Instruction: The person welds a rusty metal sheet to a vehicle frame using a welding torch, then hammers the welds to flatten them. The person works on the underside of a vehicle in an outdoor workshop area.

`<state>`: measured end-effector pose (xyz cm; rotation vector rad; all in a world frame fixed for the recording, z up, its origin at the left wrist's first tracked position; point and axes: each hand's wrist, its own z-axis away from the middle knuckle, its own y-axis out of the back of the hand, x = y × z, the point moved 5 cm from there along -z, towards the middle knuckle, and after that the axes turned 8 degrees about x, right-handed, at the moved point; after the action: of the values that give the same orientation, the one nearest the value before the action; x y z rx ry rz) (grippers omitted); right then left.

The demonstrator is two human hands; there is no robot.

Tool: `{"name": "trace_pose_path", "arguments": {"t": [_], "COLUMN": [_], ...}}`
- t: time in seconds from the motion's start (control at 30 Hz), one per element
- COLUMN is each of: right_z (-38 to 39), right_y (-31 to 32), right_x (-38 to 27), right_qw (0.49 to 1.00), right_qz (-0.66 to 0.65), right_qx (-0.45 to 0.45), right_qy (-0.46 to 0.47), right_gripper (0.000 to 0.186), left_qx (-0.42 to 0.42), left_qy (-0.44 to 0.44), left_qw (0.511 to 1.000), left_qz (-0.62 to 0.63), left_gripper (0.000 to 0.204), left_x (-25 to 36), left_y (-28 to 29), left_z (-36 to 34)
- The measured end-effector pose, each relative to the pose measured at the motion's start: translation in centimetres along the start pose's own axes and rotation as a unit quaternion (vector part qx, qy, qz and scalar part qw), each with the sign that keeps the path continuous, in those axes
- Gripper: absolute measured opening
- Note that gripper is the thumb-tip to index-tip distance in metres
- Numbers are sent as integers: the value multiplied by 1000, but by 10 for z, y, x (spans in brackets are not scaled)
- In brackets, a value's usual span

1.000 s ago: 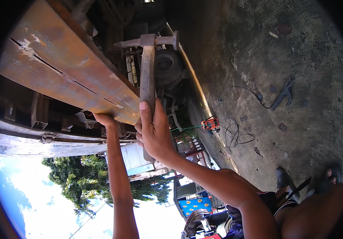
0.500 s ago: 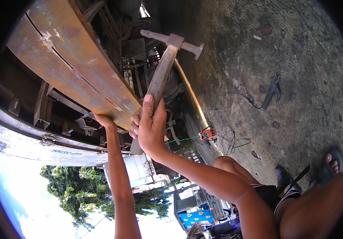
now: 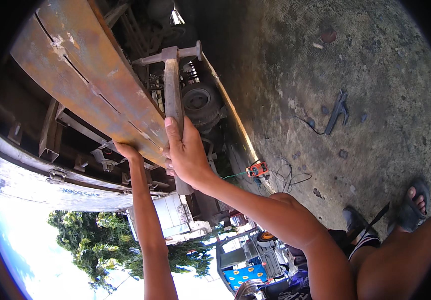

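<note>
My right hand (image 3: 189,154) is closed round the handle of a hammer (image 3: 173,92). The hammer stands with its metal head up, beside the right edge of a long rusty steel beam (image 3: 93,82). A broken seam with rough weld spots runs along the beam's face. At the lower end of this beam my left hand (image 3: 129,151) holds its edge, with most of its fingers hidden behind the steel.
A truck's underside with a wheel (image 3: 197,100) lies behind the hammer. On the concrete floor (image 3: 375,90) to the right are a dark clamp-like tool (image 3: 336,114) with a cable and an orange machine (image 3: 257,170). A white panel (image 3: 50,187) borders the lower left.
The hammer has swung left and turned more upright, its head now close to the beam's edge. My right hand moved slightly left with it. The left hand stays at the beam.
</note>
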<state>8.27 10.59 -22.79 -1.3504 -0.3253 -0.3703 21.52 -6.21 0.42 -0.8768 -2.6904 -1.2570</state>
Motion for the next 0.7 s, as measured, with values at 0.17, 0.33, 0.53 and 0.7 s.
{"name": "trace_pose_path", "arguments": {"t": [0.17,0.33,0.53,0.7], "right_z": [-1,-7,-6,-14], "right_y": [11,11,8,27], "right_x": [-3,-2,-2,3], "right_qw": [997,1000,999,998], "right_qz": [-55,16,-6,-9], "right_qx": [32,4,-24,7], "right_qy": [35,-5,23,65], "right_gripper": [36,35,35,34], "left_qx": [10,5,-14,-2], "left_qy": [19,-5,-24,-9], "left_qw": [1000,1000,1000,1000], "left_qz": [3,23,5,-11], "left_gripper": [48,47,47,47], "left_x": [-9,-10,-9,-8], "left_y": [8,8,7,7], "left_z": [-5,-8,-9,-5]}}
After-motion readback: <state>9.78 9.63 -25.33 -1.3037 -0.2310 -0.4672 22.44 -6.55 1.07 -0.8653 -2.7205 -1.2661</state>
